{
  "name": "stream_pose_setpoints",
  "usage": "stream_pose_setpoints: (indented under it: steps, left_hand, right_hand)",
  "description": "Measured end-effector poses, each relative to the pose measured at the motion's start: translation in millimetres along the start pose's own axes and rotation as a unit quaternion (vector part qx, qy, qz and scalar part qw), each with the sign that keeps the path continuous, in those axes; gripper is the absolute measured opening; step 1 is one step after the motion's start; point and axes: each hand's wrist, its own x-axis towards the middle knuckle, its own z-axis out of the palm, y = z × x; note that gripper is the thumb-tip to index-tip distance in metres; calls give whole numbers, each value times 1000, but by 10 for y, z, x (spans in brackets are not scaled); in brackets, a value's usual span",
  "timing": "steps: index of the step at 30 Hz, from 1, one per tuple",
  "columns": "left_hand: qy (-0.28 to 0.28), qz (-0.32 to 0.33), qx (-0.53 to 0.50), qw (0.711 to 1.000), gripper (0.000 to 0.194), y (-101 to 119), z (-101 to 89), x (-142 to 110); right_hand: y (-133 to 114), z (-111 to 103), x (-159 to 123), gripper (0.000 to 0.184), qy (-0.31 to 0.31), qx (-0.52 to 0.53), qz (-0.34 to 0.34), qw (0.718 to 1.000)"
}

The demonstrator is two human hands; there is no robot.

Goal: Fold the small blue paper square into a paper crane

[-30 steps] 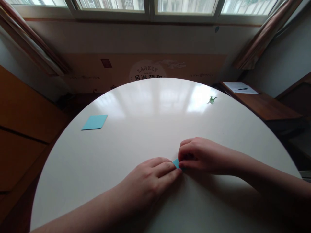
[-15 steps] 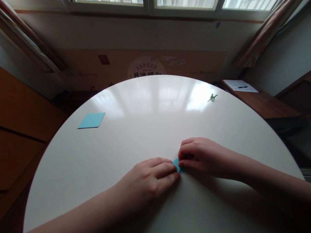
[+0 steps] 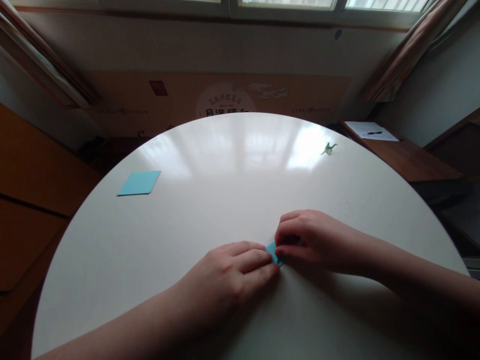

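A small folded piece of blue origami paper (image 3: 272,251) lies on the table between my hands, mostly covered by fingers. My left hand (image 3: 238,270) holds its left side down against the tabletop, fingers close together. From the right, my right hand (image 3: 307,242) pinches the paper's other edge with thumb and curled forefinger. The fold itself is too hidden to make out. A stack of square blue origami paper (image 3: 139,183) rests farther off to the left. Near the far right edge of the table stands a small green folded-paper crane (image 3: 329,148).
Under my forearms is a round white table (image 3: 210,210), its far part shining with window light. Beyond its right edge, a brown wooden desk (image 3: 423,160) carries white paper sheets (image 3: 365,130) and a dark pen (image 3: 374,133). A printed orange panel (image 3: 307,92) stands behind the table.
The view has tipped slightly downward and shifted. Both hands stay on the small blue paper, with only slight finger movement; a bit more of its lower edge shows beside my left fingertips.
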Motion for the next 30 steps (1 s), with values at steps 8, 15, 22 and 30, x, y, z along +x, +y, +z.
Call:
stream_pose_setpoints:
  steps: [8, 15, 22, 30]
  left_hand:
    - [-10, 2, 1, 1000, 24, 12, -20, 20]
    - [-3, 13, 9, 1000, 23, -16, -20, 0]
    - [-6, -11, -9, 1000, 31, -11, 31, -12]
    - [-23, -13, 1, 1000, 28, 28, -9, 46]
  right_hand:
    - [5, 1, 5, 9, 0, -1, 4, 1000]
    - [8, -3, 4, 10, 2, -4, 2, 1000]
    - [16, 7, 4, 10, 8, -5, -2, 1000]
    - [10, 3, 4, 10, 8, -6, 1, 1000]
